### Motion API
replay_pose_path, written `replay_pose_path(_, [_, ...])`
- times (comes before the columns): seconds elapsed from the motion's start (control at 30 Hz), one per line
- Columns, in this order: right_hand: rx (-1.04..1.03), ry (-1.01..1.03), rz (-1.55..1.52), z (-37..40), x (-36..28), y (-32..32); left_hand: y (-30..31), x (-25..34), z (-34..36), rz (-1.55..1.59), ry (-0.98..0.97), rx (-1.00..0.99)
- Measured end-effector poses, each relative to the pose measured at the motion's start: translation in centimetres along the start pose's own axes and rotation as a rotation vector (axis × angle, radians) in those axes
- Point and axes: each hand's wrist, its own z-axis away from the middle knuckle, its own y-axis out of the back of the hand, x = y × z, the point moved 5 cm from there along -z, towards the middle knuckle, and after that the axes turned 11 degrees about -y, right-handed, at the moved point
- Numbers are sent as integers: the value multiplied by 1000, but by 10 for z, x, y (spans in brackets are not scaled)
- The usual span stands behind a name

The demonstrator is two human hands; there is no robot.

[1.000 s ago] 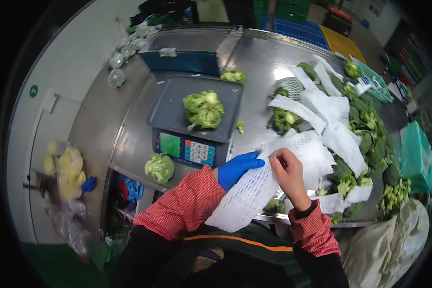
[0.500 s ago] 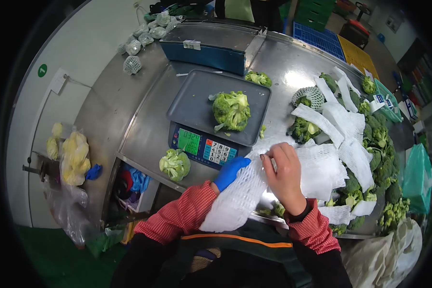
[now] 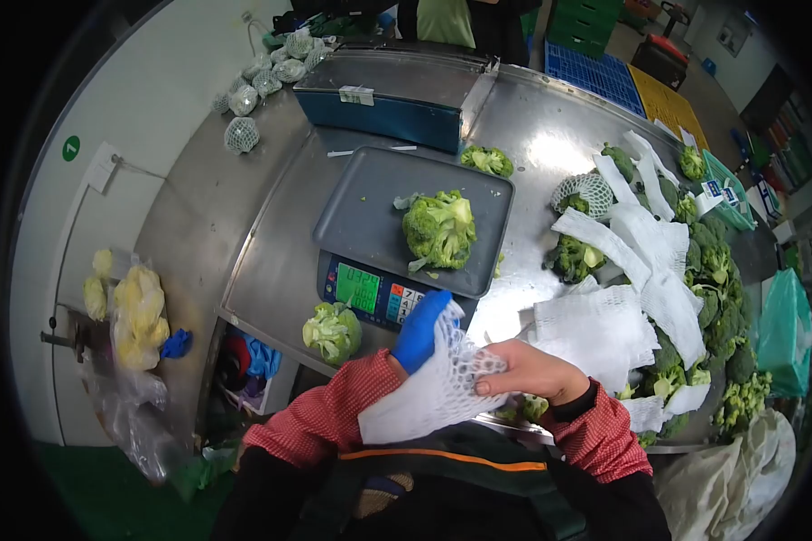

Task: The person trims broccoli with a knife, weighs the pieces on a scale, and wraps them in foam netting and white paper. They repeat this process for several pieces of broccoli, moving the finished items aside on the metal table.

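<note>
A white foam net sleeve [image 3: 424, 397] is stretched between my two hands in front of my body. My left hand [image 3: 420, 332], in a blue glove, grips the sleeve's upper end, its fingertips partly behind the mesh. With thumb and fingers, my bare right hand [image 3: 537, 371] pinches the opposite edge, where the mesh is pulled wide. Just beyond them, a broccoli head [image 3: 439, 230] rests on the grey pan [image 3: 361, 216] of a digital scale [image 3: 356, 287] with a lit green display. Another broccoli head [image 3: 332, 332] lies left of my gloved hand, stem up.
To the right, flat foam nets [image 3: 595, 329] cover part of a broccoli pile [image 3: 717, 279]. A blue-fronted box [image 3: 379, 117] stands behind the scale. Net-wrapped heads [image 3: 242, 134] lie at the back left; yellow bagged produce [image 3: 138, 311] is at the left. A person [image 3: 447, 22] stands across the table.
My right hand has come down and pinched the sleeve's edge, spreading the mesh. My left hand has turned its fingers upward, and the sleeve has drawn closer to my body.
</note>
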Motion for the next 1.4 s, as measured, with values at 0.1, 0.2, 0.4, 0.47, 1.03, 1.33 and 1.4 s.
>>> replay_pose_path(0.1, [108, 369, -562, 1, 3, 50, 55, -26, -26, -240, 184, -237])
replay_pose_path(0.2, [230, 481, -691, 10, -34, 79, -53, 64, 25, -825, 291, -475])
replay_pose_path(0.4, [1000, 311, -104, -54, -44, 154, -100, 182, -57, -2054, -328, 95])
replay_pose_path(0.47, [1106, 269, 148, -77, -43, 168, -28, 194, -121, -2007, -382, 126])
replay_pose_path(1.03, [392, 28, -724, -18, 19, 36, -17, 64, 30, -217, 133, 38])
replay_pose_path(1.33, [141, -222, -520, 0, 44, -32, 47, 37, 48, -89, 146, -14])
replay_pose_path(1.4, [172, -59, -627, -6, 32, -20, 35, 36, 40, -91, 118, -48])
